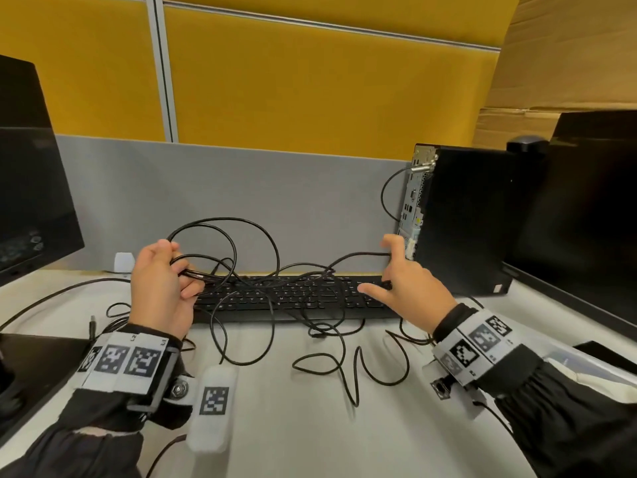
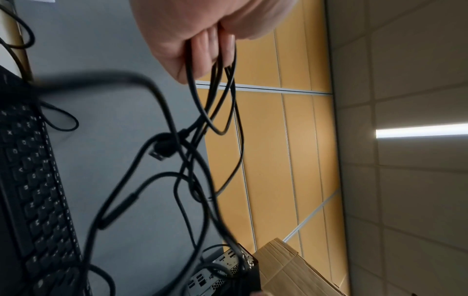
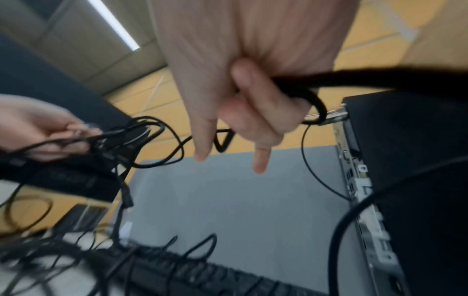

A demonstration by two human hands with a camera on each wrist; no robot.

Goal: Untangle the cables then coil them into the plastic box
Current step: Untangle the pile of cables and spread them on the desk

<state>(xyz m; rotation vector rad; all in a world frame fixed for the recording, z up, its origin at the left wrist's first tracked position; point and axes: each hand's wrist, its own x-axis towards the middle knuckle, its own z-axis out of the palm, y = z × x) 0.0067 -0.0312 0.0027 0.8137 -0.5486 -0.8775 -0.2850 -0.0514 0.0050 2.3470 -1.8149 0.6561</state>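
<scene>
Several thin black cables (image 1: 275,305) lie tangled in loops over the keyboard (image 1: 310,307) and the white desk in front of it. My left hand (image 1: 165,277) is raised over the keyboard's left end and grips a bunch of cable loops (image 2: 215,96); a USB plug (image 2: 162,152) dangles below it. My right hand (image 1: 400,274) is near the keyboard's right end, with its middle fingers (image 3: 253,112) curled round one cable strand (image 3: 311,100) and the index and little fingers straight. A clear plastic box (image 1: 568,355) stands at the right edge, partly hidden by my right forearm.
A black PC tower (image 1: 462,219) stands right behind my right hand, with a cable plugged into its back. Monitors flank the desk at the left (image 1: 31,188) and the right (image 1: 586,215). A grey divider panel (image 1: 241,188) closes the back. A small white object (image 1: 123,262) sits by it.
</scene>
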